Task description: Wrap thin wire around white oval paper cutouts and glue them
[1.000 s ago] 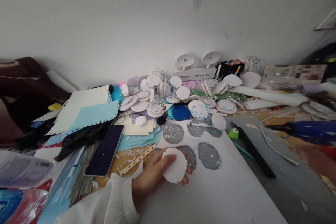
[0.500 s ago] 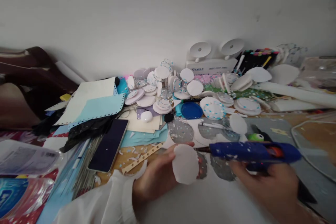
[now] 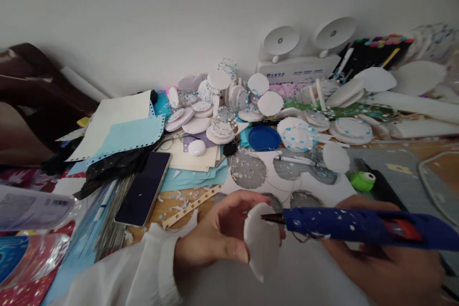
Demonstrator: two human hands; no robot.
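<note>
My left hand point(image 3: 218, 232) pinches a white scalloped foam disc point(image 3: 261, 244), holding it upright and tilted above a white sheet point(image 3: 297, 277). My right hand point(image 3: 387, 267) grips a blue glue gun point(image 3: 362, 227) speckled with white bits. The gun's dark nozzle touches the upper part of the disc's face. A white sleeve covers my left forearm.
A heap of white and lilac foam discs point(image 3: 222, 114) lies at the back by the wall. A dark phone point(image 3: 143, 189), blue and cream paper sheets point(image 3: 125, 136), a blue lid point(image 3: 264, 137), a green punch point(image 3: 362, 180) and a marker box point(image 3: 376, 52) surround the white sheet.
The glue gun came in from the right and its nozzle reached the disc. My left hand lifted the disc off the sheet and turned it more upright.
</note>
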